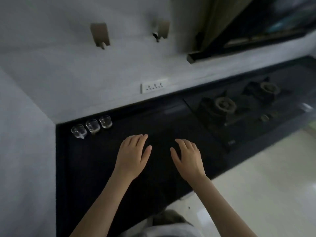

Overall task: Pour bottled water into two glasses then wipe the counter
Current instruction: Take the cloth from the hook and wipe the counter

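Beyond and right of my hand sits a two-burner gas hob [239, 108]; a wall socket [153, 86] and two hooks [100, 35] lie ahead.

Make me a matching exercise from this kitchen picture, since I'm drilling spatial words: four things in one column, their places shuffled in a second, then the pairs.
Things:
1. glasses
2. wall socket
3. gas burners
4. hands: left hand, right hand

Places:
A. set into the right part of the counter
B. on the wall above the counter's back edge
C. over the middle of the dark counter, fingers open
D. in a row at the counter's back left corner

Pairs: 1-D, 2-B, 3-A, 4-C
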The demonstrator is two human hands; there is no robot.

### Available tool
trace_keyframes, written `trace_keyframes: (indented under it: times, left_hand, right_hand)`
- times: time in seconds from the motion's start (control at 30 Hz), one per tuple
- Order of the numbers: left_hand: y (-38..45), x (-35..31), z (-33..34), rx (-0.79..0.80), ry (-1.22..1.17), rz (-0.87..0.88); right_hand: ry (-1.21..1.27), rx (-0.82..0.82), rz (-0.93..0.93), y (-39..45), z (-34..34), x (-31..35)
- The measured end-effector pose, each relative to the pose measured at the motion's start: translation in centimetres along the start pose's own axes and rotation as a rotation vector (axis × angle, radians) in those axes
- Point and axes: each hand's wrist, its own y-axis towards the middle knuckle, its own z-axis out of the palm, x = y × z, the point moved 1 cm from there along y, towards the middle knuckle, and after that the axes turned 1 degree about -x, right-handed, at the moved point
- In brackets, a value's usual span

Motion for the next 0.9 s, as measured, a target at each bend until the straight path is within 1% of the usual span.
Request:
trace_keyframes:
  times: [0.13,0.3,0.47,0.63,0.8,0.9]
  left_hand:
    - [-3.5,-2.2,2.4,0.119,-0.048,0.131]
    - [-4.6,-5.6,3.2,0.201,-0.068,0.256]
    - [-2.9,-10.7,2.4,0.165,-0.149,0.353]
    - [-1.7,-18.1,2.3,0.147,-0.162,0.475]
    - [-2.4,-24.7,4.4,0.174,-0.160,0.543]
    - [-3.4,-29.8,6.3,0.198,-0.166,0.565]
  right_hand:
    - [-0.051,0.005,0.163,-6.6,0.0,-1.7]
    - [-0.058,-0.078,0.301,-11.4,-1.3,-3.2]
    - [-0.071,-0.187,0.354,-12.6,-4.9,-5.4]
    - [-0.079,-0.264,0.376,-13.8,-9.9,-9.0]
    - [-0.085,-0.307,0.463,-17.7,-13.4,-14.3]
    - [-0.086,-0.338,0.512,-20.6,-15.7,-18.1]
